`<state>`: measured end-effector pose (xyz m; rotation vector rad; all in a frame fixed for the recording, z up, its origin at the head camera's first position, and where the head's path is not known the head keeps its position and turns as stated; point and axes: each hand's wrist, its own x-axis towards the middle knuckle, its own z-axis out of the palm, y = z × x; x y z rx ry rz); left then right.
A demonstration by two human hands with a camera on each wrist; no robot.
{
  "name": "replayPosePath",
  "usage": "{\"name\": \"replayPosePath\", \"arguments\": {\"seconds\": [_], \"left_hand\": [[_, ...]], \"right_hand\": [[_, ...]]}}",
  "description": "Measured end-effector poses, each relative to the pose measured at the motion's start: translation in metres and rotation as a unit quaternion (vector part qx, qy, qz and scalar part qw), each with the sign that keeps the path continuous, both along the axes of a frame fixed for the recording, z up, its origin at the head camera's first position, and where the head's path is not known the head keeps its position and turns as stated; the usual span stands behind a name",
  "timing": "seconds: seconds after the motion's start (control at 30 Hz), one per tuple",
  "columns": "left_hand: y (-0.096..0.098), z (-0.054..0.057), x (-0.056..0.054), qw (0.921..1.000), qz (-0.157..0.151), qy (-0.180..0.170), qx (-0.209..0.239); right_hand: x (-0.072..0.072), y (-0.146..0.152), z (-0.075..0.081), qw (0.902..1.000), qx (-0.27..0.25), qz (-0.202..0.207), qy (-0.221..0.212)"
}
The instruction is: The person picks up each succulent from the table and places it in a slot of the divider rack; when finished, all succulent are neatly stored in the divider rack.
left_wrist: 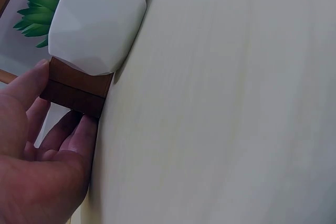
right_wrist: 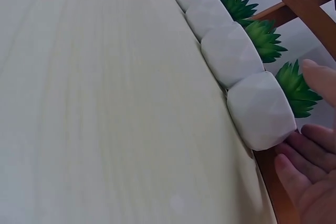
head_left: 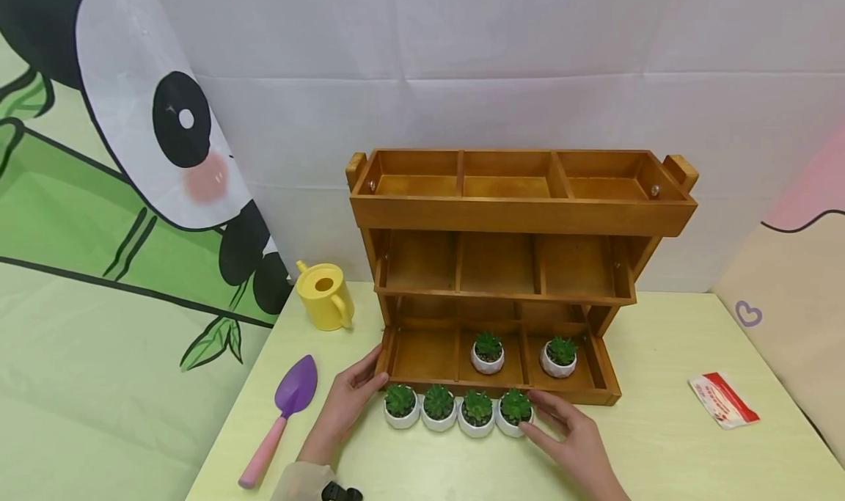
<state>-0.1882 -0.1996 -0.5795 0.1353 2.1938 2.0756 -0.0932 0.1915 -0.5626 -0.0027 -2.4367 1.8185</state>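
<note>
Two hands flank the row: the left hand (head_left: 350,397) pinches a front corner of the three-tier wooden shelf (head_left: 521,216) between thumb and fingers. Rightward, four succulents in white faceted pots (head_left: 477,413) stand touching before its lowest tray (head_left: 425,356). They look light and rigid, perhaps slick; pot walls, not leaves, suit gripping. At the rightmost pot (right_wrist: 261,111), the right hand (head_left: 573,441) has loosely spread fingers, showing no firm grip.
</note>
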Motion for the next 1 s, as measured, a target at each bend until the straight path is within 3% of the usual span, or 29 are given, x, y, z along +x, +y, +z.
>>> {"name": "replayPosePath", "arguments": {"seconds": [0.17,0.4,0.73,1.0], "left_hand": [[0.000,0.000,0.000,1.0000,-0.001,0.001,-0.001],[0.000,0.000,0.000,0.9999,0.000,0.003,-0.014],[-0.001,0.000,0.000,0.9998,0.002,0.002,-0.020],[-0.001,0.001,0.000,0.9999,-0.006,0.009,-0.012]], "right_hand": [[0.000,-0.004,-0.002,0.9996,0.009,-0.007,-0.026],[0.000,-0.008,-0.005,0.9998,0.009,-0.014,-0.013],[0.000,-0.020,-0.005,0.9905,0.127,-0.051,0.000],[-0.001,-0.027,-0.007,0.9851,0.153,-0.077,0.008]]}}
